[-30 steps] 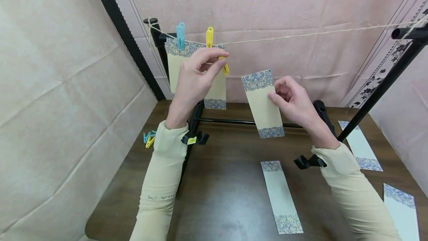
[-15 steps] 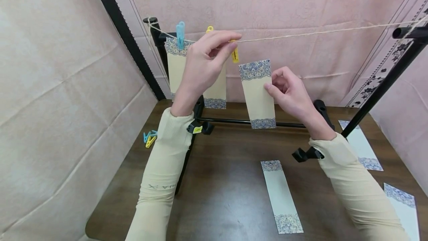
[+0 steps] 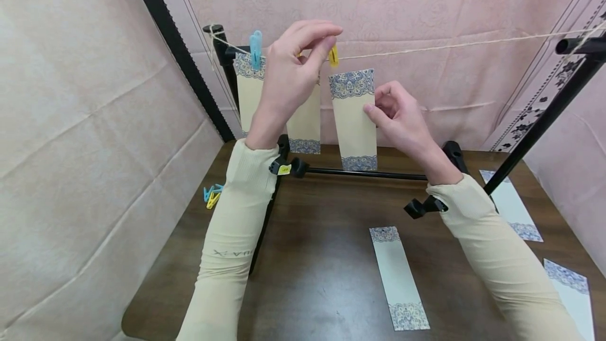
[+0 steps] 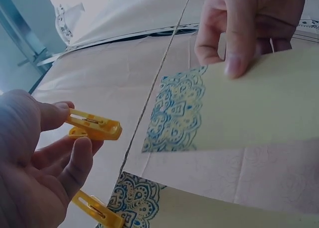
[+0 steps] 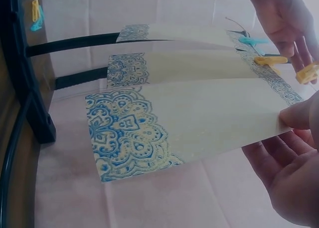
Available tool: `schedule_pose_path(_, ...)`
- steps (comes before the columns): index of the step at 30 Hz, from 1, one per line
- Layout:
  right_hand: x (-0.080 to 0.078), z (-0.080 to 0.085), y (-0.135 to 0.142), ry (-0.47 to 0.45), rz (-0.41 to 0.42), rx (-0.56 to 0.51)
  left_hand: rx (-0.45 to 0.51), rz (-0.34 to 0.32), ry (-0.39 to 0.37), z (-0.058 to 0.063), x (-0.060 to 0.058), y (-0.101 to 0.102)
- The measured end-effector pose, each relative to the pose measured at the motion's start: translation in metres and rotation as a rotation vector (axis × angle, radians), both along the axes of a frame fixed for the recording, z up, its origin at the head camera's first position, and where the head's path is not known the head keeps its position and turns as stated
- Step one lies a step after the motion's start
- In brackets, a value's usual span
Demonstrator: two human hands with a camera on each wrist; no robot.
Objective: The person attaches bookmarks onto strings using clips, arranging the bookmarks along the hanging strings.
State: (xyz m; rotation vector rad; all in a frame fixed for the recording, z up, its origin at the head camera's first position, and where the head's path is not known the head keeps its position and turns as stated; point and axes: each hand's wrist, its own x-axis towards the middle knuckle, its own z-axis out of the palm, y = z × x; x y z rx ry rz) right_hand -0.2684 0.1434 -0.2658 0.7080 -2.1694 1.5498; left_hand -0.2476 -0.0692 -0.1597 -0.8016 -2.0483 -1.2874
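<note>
My left hand (image 3: pixel 295 64) pinches a yellow clothespin (image 4: pixel 94 125) between thumb and fingers, just above the string (image 3: pixel 407 52). With thumb and fingers my right hand (image 3: pixel 402 122) holds a cream paper card (image 3: pixel 355 125) by its right edge. Blue lace patterns band the card's top and bottom; its top edge sits slightly below the string. Left of it, two similar cards hang from the string: one under a blue clothespin (image 3: pixel 255 49), the other under a second yellow clothespin (image 4: pixel 97 210), which my left hand mostly covers in the head view.
A black frame (image 3: pixel 535 125) carries the string across the table (image 3: pixel 322 257). Another patterned card (image 3: pixel 397 278) lies in front, with two more at the right side. Loose blue and yellow clothespins (image 3: pixel 212 197) lie at the table's left edge.
Both hands have risen. The left brought its clothespin up and right to string height; the right moved the card up and left, turning it more upright.
</note>
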Motion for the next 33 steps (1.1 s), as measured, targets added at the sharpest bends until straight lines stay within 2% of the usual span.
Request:
schedule_pose_path(3, -0.004, 0.001, -0.004, -0.004, 0.007, -0.011, -0.002, 0.018, 0.006, 0.001, -0.004, 0.001)
schedule_pose_path(10, -0.010, 0.000, -0.011, -0.020, -0.013, -0.026, -0.002, 0.018, 0.017, 0.000, -0.021, 0.004)
schedule_pose_path(15, -0.014, 0.001, -0.015, -0.022, -0.022, -0.061, 0.013, 0.013, -0.036, 0.002, -0.028, 0.007)
schedule_pose_path(18, -0.015, 0.001, -0.017, -0.011, -0.016, -0.073, 0.007, 0.022, -0.039, 0.004, -0.030, 0.010)
schedule_pose_path(23, -0.016, 0.003, -0.017, -0.004, -0.016, -0.076, 0.001, 0.020, 0.024, 0.006, -0.031, 0.012)
schedule_pose_path(27, -0.017, 0.005, -0.016, -0.016, -0.017, -0.094, -0.004, 0.021, 0.008, 0.006, -0.032, 0.014)
schedule_pose_path(33, -0.019, 0.008, -0.017, -0.015, -0.012, -0.088, -0.066, 0.054, 0.003, 0.008, -0.032, 0.016)
